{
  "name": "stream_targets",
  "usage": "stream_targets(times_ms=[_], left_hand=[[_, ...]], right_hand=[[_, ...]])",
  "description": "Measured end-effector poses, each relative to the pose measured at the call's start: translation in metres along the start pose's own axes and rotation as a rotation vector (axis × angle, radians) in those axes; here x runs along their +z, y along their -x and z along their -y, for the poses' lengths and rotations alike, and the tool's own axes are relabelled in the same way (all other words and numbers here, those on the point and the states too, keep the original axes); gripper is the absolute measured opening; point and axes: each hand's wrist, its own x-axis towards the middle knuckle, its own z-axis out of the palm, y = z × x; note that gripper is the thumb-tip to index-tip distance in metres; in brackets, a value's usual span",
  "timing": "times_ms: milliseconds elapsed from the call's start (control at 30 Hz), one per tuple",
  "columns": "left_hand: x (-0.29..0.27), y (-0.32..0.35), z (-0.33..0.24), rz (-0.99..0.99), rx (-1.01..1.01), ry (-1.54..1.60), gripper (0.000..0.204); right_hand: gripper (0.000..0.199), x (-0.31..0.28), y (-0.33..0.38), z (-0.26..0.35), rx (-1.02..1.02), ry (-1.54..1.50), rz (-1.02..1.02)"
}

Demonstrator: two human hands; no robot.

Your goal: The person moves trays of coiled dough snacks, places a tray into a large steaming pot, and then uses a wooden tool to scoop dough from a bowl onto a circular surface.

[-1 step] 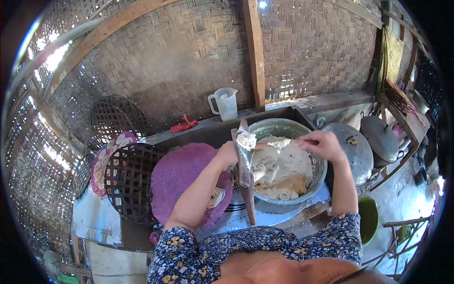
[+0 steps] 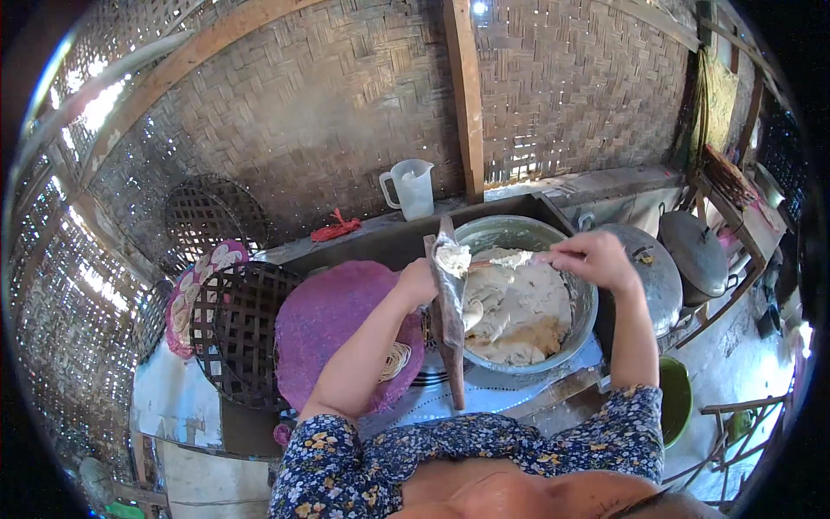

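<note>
My left hand (image 2: 418, 283) is closed on a long wooden tool (image 2: 451, 346), dark and wet, that stands along the left rim of the basin. A lump of white dough (image 2: 452, 259) sits on its upper part. My right hand (image 2: 596, 259) pinches the end of a thin spatula (image 2: 538, 258) above the basin. Pale dough coats the spatula, and its tip reaches the lump on the wooden tool. Below lies a wide metal basin (image 2: 585, 344) with soft white batter (image 2: 527, 298) and a brownish patch at its near side. A pale spoon-like handle (image 2: 473, 315) sticks out of the batter.
Left of my left arm is a round purple mat (image 2: 333, 320) bearing a coil of pale strands (image 2: 395, 362). Black open-weave baskets (image 2: 233, 320) stand farther left. A translucent jug (image 2: 415, 190) and red plastic (image 2: 335, 227) sit behind. Lidded pots (image 2: 644, 281) stand right, above a green bucket (image 2: 674, 400).
My right hand has shifted slightly up and to the right with the spatula. Less dough shows along the spatula. My left hand and the wooden tool have hardly moved.
</note>
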Motion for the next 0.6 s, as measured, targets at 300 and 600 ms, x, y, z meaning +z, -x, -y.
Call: stream_targets(times_ms=[300,600], left_hand=[[0.006,0.006,-0.018,-0.009,-0.042,-0.191,0.040],[-0.002,0.015,-0.002,0.082,-0.150,0.235,0.047]], right_hand=[[0.021,-0.005,-0.058,0.070,-0.257,0.486,0.206],[0.015,-0.009,-0.029,0.088,-0.594,0.480,-0.208]])
